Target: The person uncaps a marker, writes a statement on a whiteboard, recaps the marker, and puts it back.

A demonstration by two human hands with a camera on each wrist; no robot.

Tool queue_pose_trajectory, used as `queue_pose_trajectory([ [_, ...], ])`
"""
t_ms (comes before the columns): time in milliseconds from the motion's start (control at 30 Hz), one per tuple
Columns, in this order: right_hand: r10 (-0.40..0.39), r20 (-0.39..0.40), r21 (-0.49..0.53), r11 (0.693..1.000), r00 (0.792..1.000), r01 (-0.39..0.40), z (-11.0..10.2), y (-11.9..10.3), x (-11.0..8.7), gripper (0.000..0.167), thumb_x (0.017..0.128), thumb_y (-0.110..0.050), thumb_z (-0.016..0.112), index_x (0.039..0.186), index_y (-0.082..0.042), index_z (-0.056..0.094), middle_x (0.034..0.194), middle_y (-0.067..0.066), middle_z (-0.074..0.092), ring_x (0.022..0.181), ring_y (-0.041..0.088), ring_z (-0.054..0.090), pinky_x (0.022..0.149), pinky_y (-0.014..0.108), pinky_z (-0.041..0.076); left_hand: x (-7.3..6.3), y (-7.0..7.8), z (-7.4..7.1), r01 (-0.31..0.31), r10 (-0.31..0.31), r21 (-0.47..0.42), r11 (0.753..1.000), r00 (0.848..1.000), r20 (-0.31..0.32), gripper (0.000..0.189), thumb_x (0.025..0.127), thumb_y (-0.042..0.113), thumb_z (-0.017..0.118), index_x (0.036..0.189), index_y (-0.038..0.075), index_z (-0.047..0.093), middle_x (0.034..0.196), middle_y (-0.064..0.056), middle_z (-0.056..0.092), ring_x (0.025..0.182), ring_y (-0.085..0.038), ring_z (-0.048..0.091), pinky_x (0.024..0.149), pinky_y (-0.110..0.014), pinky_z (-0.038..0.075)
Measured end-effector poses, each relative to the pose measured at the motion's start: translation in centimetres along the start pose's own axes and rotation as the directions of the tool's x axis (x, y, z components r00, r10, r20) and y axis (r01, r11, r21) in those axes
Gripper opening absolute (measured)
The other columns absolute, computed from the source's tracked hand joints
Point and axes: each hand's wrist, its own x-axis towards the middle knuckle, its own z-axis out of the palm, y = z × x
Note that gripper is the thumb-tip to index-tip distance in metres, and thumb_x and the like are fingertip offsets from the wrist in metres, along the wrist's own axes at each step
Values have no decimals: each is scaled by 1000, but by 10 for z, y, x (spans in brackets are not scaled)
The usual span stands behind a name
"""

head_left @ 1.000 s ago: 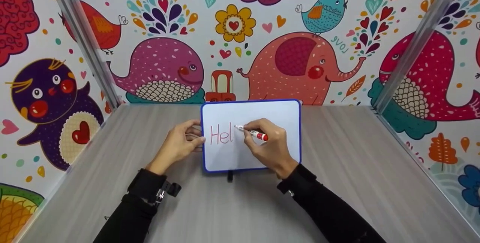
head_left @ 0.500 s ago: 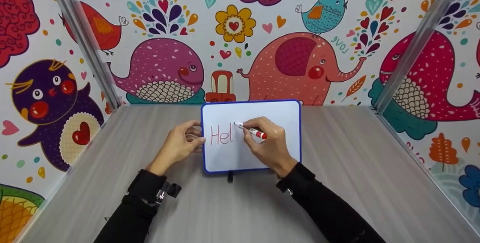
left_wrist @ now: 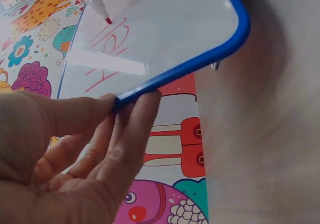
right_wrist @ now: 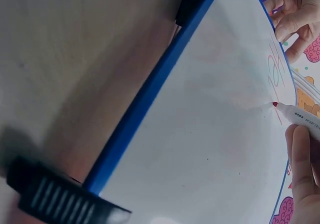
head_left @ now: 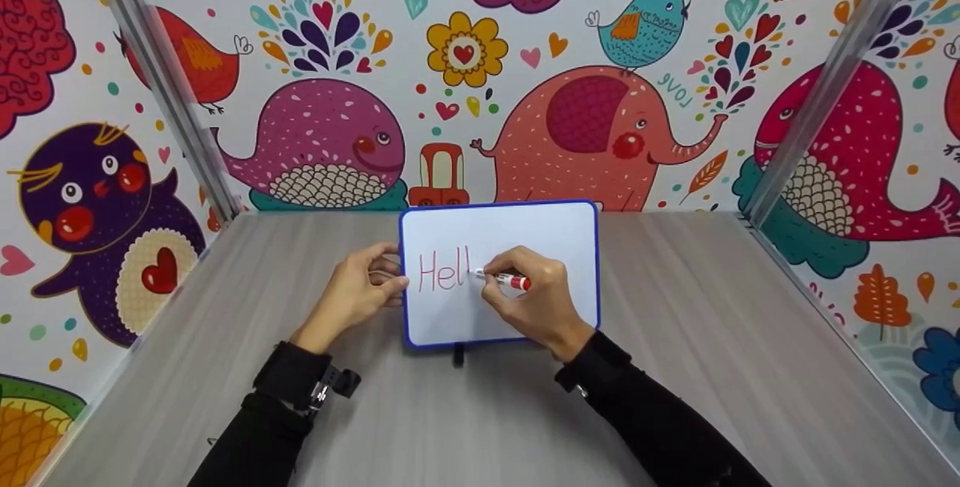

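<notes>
A small whiteboard (head_left: 532,228) with a blue frame leans upright on the table. Its left edge is pinched between the thumb and fingers of my left hand (head_left: 356,288). My right hand (head_left: 540,296) grips a white marker (head_left: 512,282) with a red end, pen-fashion, over the board's middle. In the right wrist view the marker's red tip (right_wrist: 275,104) is at the board's surface, at the end of a thin red stroke. Red handwriting (head_left: 441,271) reads "Hel" followed by another tall stroke beside the tip. The right hand covers the board's lower right part in the head view.
A black support leg (head_left: 458,355) sticks out under the board's bottom edge. The grey wood-grain table (head_left: 675,299) extends on both sides and in front. Printed cartoon walls (head_left: 322,142) stand behind and at the sides, with metal posts (head_left: 161,89) in the corners.
My right hand has brought the marker tip down from near the letters' top to about mid-height, and a second tall red stroke now shows after the "l". The left hand keeps its hold.
</notes>
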Motion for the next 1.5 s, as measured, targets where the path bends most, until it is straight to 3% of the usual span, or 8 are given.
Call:
queue_pose_trajectory([
  [200,-17,19,19,1000,1000,16,0,0,-4,10,95,2,86,102,-6,83,97,8,86,90,19,85,87,33,75,-2,1,-1,8,-8,41,999,1000,2,56,108,-5,77,161,-6,59,131,-30,79,110,-35,84,86,-39,76],
  [567,-1,52,28,1000,999,-1,-2,-1,-7,11,94,2,86,100,-6,83,97,7,86,91,18,85,88,28,73,-1,0,-1,18,-19,31,999,1000,4,55,108,-6,76,161,-5,60,131,-29,79,110,-34,84,86,-37,76],
  [933,-14,6,-10,1000,1000,14,-9,3,-5,10,95,1,87,102,-5,83,99,8,87,92,18,86,89,28,74,-1,2,0,18,-18,41,999,1000,6,55,109,-4,77,161,-4,60,133,-30,79,113,-36,84,87,-39,76],
  [1200,-61,-33,-10,998,998,60,-19,9,-2,12,96,2,88,106,-4,84,101,8,87,93,20,86,90,27,73,0,-1,0,6,-6,38,999,1000,11,54,108,-5,77,159,-5,60,131,-27,80,110,-30,83,87,-38,76],
  [1500,-75,17,12,997,997,75,-21,11,-6,13,97,3,89,107,-4,85,104,7,87,96,19,86,93,25,72,0,-1,0,13,-13,41,999,1000,18,53,107,-6,78,158,-3,61,131,-27,80,110,-31,84,88,-40,76],
])
